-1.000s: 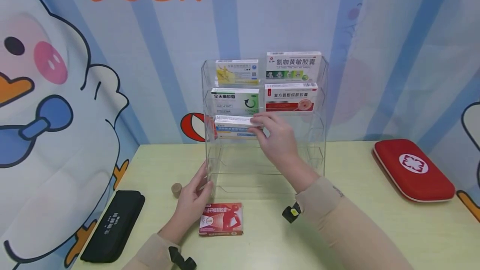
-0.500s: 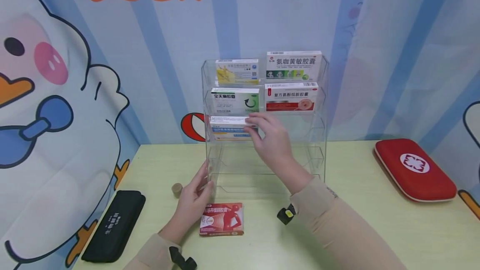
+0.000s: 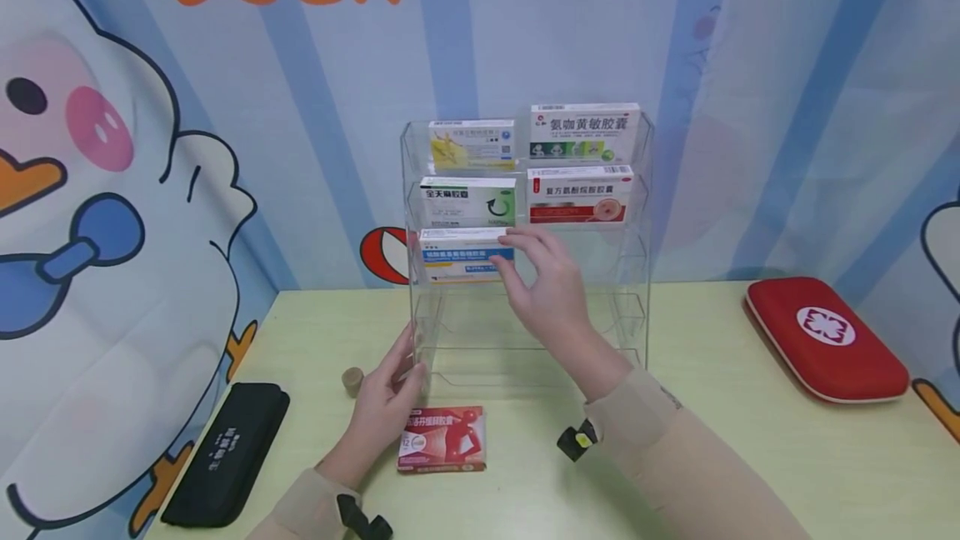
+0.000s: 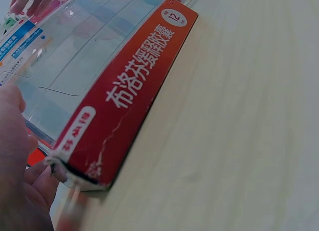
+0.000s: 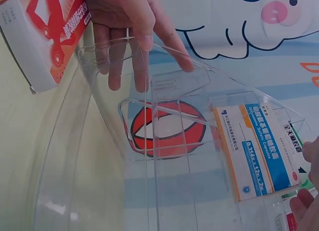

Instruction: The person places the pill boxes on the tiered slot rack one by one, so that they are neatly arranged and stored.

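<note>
A clear tiered display rack (image 3: 525, 369) stands on the table, its left side steadied by my left hand (image 3: 386, 394), thumb at the front edge and fingers along the outside. In the third tier, at left, sits a white medicine box with blue and orange bands (image 3: 457, 257), its front facing me. My right hand (image 3: 551, 290) holds that box by its right end, index finger at the top edge and thumb on the front. The right wrist view shows the box (image 5: 256, 146) inside the tier, fingertips at its edge. A red medicine box (image 3: 442, 438) lies before the rack.
Above stand a yellow-white box (image 3: 472, 144), a green-white box (image 3: 468, 202), a white box with a green band (image 3: 585, 133) and a red-white box (image 3: 580, 197). A black case (image 3: 225, 452), a small brown cylinder (image 3: 352, 381) and a red case (image 3: 827, 340) lie around.
The blue-banded box has shifted left and tipped upright in its tier, so more of its front shows. My right hand moved slightly left with it. The left hand stays at the rack.
</note>
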`<state>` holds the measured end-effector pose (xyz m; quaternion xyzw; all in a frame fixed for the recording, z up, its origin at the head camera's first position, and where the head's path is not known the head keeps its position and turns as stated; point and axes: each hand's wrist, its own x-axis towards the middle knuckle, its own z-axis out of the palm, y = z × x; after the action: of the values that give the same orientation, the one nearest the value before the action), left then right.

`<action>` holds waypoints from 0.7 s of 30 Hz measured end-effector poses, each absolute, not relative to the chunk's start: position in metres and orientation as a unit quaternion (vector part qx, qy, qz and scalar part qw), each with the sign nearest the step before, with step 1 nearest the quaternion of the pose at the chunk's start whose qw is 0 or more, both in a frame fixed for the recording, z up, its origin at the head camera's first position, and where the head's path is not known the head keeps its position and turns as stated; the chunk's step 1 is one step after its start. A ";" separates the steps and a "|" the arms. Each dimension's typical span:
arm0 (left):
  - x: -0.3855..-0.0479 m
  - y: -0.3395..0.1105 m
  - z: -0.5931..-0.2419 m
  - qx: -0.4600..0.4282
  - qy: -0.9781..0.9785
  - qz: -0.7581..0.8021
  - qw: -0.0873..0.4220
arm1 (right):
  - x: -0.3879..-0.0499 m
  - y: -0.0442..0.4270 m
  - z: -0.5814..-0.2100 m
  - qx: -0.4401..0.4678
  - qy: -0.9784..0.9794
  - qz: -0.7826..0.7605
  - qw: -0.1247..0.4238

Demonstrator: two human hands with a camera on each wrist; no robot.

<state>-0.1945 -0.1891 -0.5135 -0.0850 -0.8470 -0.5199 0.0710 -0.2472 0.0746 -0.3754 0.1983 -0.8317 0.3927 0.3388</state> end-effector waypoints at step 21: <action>-0.195 -0.190 -0.514 -0.092 -0.847 -0.519 0.075 | -0.190 0.066 -0.431 0.293 -0.825 0.405 0.262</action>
<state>-0.1948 -0.1902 -0.5137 -0.0917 -0.8466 -0.5189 0.0755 -0.1898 0.0664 -0.4310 0.2934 -0.8254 0.4049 0.2623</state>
